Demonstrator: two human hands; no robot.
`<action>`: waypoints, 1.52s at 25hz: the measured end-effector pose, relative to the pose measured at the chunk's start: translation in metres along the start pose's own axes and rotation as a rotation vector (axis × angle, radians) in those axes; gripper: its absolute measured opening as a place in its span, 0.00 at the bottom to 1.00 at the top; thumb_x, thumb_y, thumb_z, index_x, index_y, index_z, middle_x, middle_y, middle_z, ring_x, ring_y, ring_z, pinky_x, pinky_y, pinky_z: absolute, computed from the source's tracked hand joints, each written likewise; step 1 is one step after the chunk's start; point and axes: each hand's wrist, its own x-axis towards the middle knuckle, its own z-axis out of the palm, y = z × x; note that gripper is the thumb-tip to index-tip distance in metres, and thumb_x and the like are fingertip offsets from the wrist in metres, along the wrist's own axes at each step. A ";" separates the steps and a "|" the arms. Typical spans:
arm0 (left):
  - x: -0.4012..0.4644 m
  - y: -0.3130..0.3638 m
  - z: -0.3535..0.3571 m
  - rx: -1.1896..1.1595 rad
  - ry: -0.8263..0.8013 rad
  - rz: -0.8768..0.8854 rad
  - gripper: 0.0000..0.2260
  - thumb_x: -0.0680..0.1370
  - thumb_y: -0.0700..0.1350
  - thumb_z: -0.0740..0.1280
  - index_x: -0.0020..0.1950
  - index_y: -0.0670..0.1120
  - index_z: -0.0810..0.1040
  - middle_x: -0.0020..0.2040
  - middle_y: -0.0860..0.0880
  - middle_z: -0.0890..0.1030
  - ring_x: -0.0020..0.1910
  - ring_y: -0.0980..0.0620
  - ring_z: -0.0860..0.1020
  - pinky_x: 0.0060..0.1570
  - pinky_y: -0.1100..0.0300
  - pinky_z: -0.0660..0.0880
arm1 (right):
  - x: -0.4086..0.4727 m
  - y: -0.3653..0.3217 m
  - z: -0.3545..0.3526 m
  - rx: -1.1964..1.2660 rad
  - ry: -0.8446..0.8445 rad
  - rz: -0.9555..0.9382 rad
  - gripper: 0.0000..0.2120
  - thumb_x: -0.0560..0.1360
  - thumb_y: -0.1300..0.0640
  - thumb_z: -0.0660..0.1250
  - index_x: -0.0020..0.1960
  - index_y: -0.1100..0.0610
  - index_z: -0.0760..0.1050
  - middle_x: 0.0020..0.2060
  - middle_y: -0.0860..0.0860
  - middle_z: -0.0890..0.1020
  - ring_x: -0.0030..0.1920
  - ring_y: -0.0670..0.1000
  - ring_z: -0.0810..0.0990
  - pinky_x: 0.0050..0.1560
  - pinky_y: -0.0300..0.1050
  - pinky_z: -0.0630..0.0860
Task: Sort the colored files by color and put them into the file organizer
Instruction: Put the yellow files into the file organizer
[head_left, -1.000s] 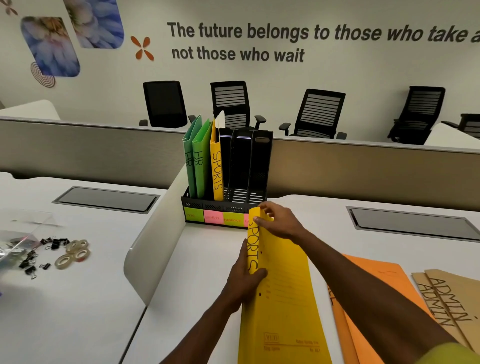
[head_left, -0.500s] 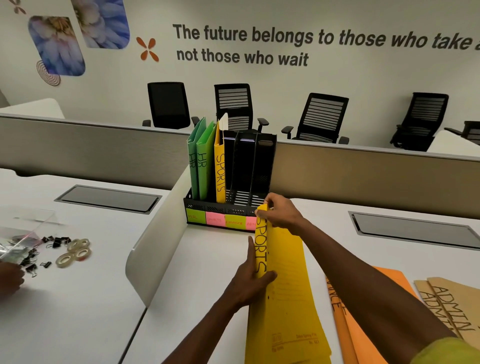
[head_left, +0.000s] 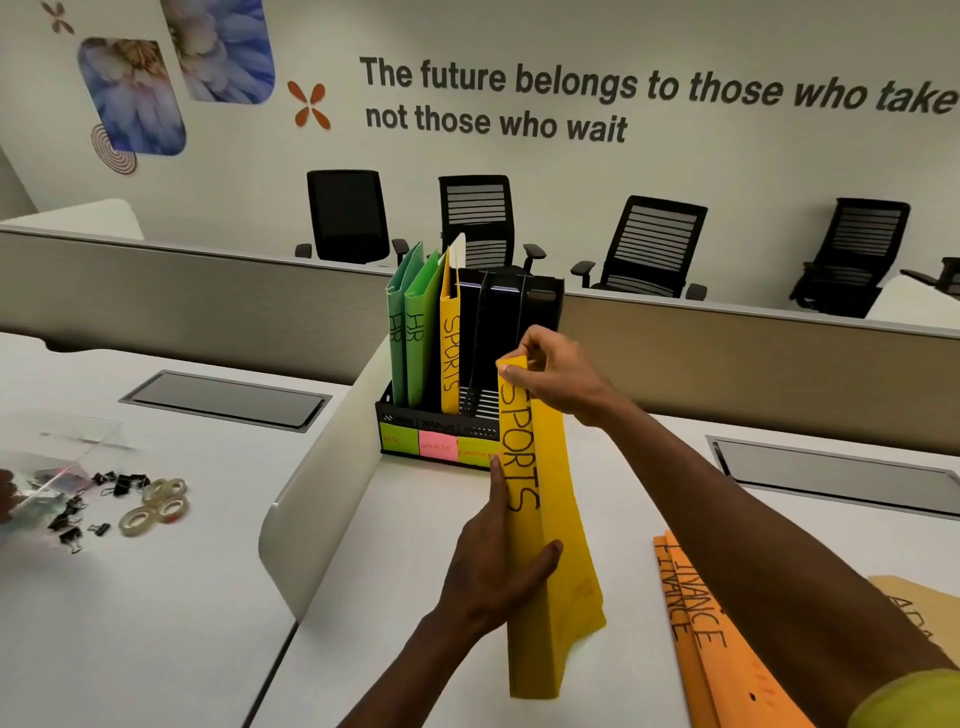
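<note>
Upright, yellow file (head_left: 530, 519), left hand (head_left: 498, 566) gripping spine, right hand (head_left: 558, 379) pinching top.

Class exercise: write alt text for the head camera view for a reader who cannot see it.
Both hands, left and right, hold a yellow SPORTS file spine-up before a black file organizer already holding two green HR files and another yellow one.
</note>
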 end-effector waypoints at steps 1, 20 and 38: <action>0.001 0.005 -0.003 0.037 0.046 0.016 0.52 0.70 0.69 0.67 0.75 0.62 0.30 0.69 0.65 0.69 0.62 0.62 0.74 0.59 0.69 0.71 | 0.002 -0.009 -0.001 0.015 -0.008 -0.038 0.08 0.76 0.55 0.72 0.47 0.52 0.71 0.47 0.53 0.83 0.48 0.54 0.84 0.48 0.55 0.83; 0.102 0.020 -0.067 0.416 0.609 0.374 0.46 0.75 0.46 0.72 0.80 0.45 0.42 0.65 0.40 0.77 0.43 0.50 0.82 0.41 0.67 0.71 | 0.054 -0.094 -0.035 0.029 0.069 -0.329 0.21 0.69 0.54 0.79 0.55 0.44 0.71 0.67 0.49 0.75 0.58 0.52 0.81 0.56 0.52 0.82; 0.147 -0.053 -0.069 0.231 0.219 0.174 0.43 0.78 0.40 0.67 0.80 0.56 0.39 0.69 0.47 0.73 0.59 0.48 0.78 0.55 0.47 0.80 | 0.094 -0.050 -0.013 -0.106 0.147 -0.311 0.25 0.70 0.49 0.77 0.59 0.47 0.65 0.57 0.50 0.79 0.52 0.54 0.83 0.56 0.53 0.82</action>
